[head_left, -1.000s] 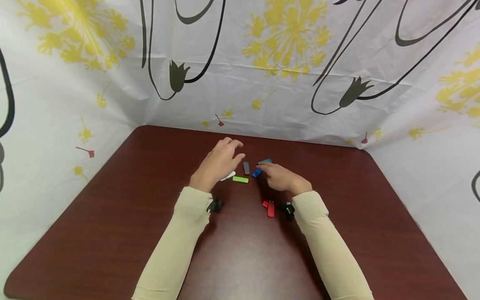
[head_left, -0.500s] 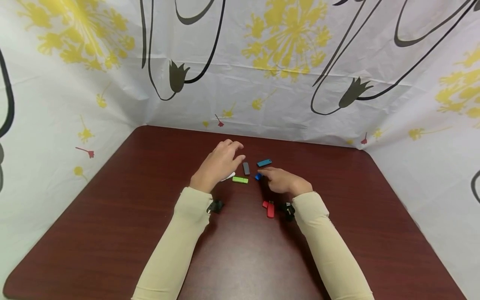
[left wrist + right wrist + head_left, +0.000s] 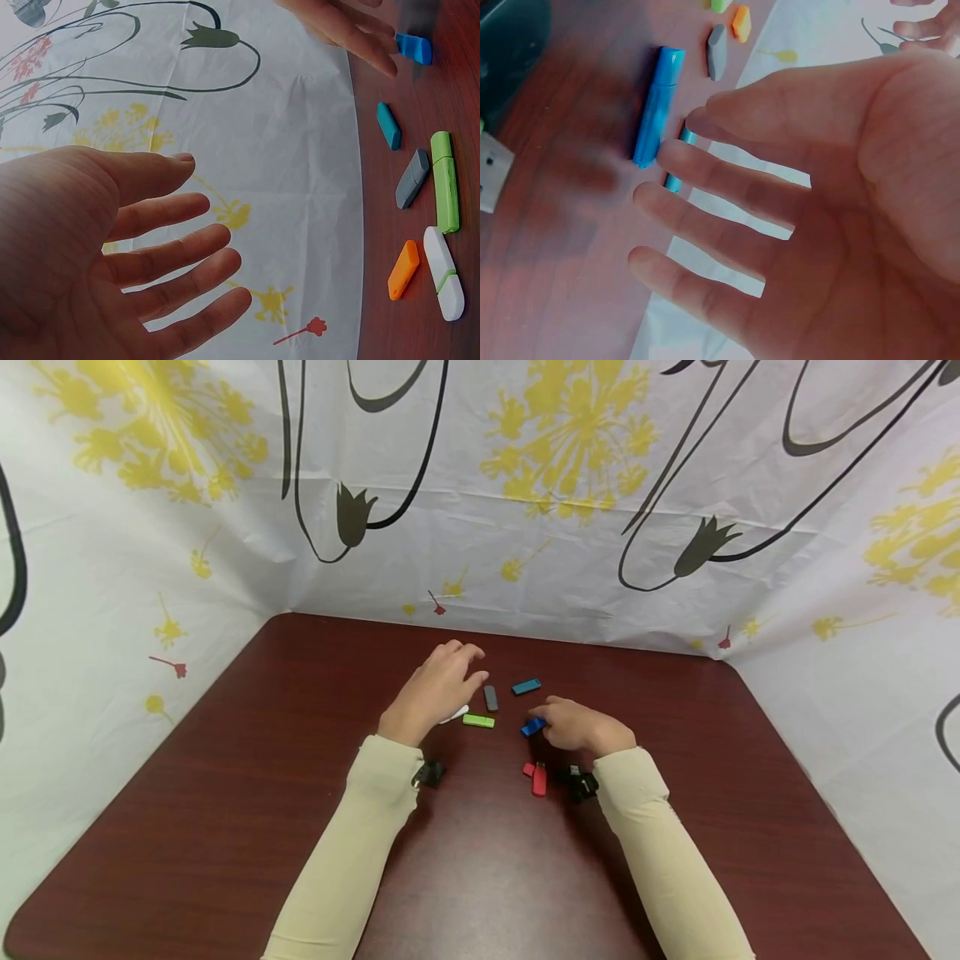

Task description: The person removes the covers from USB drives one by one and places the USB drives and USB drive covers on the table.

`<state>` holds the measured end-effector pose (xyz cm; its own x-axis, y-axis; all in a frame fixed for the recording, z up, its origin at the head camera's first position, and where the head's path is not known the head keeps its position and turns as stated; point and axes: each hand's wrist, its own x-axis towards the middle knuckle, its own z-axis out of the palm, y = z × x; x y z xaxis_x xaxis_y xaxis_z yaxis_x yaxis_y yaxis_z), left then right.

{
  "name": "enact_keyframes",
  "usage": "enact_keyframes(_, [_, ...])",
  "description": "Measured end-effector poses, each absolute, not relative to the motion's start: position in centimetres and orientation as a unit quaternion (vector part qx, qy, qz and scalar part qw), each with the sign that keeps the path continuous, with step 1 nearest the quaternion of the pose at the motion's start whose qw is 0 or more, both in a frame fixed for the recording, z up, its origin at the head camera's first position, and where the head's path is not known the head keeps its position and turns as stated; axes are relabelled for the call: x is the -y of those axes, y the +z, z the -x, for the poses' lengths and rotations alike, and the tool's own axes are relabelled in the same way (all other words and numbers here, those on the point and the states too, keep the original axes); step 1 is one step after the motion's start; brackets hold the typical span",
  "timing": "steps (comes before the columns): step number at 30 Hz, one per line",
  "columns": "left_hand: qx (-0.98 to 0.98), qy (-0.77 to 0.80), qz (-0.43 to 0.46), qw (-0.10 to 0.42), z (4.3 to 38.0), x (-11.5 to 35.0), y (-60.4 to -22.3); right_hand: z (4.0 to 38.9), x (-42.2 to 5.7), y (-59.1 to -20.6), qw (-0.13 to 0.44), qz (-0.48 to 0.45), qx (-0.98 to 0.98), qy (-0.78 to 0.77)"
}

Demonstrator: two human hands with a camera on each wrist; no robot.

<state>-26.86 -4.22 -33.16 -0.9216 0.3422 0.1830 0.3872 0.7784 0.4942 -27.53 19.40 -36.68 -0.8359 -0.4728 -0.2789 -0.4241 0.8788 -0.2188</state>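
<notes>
In the head view my left hand (image 3: 435,693) hovers over the table with fingers spread and holds nothing. Near it lie a white flash drive (image 3: 444,274) with a green band, a lime green one (image 3: 478,721), a grey one (image 3: 491,698) and an orange one (image 3: 403,270), which the hand hides from the head view. My right hand (image 3: 577,727) has its fingertips at a blue flash drive (image 3: 533,727). Its fingers (image 3: 720,217) look nearly straight in the right wrist view, beside the drive. Behind lies a teal flash drive (image 3: 527,687).
Closer to me lies a red flash drive (image 3: 539,779) with a small red piece beside it. Black objects (image 3: 582,783) show below both wrists. The dark red table (image 3: 187,793) meets a patterned white curtain (image 3: 465,552) at the back and sides.
My right hand has moved back toward me and slightly right, and the blue flash drive has come along, away from the teal one. The left hand stays almost still.
</notes>
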Motion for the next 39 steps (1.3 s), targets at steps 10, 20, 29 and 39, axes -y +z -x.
enact_keyframes(10, [0.941, -0.272, 0.195, 0.04, 26.7, 4.2, -33.2, 27.8, -20.0, -37.4, 0.127, 0.256, -0.956, -0.07])
enact_keyframes(20, [0.942, -0.268, 0.197, 0.043, 26.7, 4.1, -33.3, 28.0, -20.4, -38.0, 0.125, 0.243, -0.96, -0.054])
enact_keyframes(29, [0.941, -0.268, 0.199, 0.047, 26.7, 4.0, -33.4, 27.9, -21.0, -37.7, 0.132, 0.231, -0.962, -0.065])
enact_keyframes(39, [0.941, -0.27, 0.2, 0.045, 26.7, 3.7, -33.4, 27.5, -21.4, -35.8, 0.07, 0.226, -0.964, -0.118])
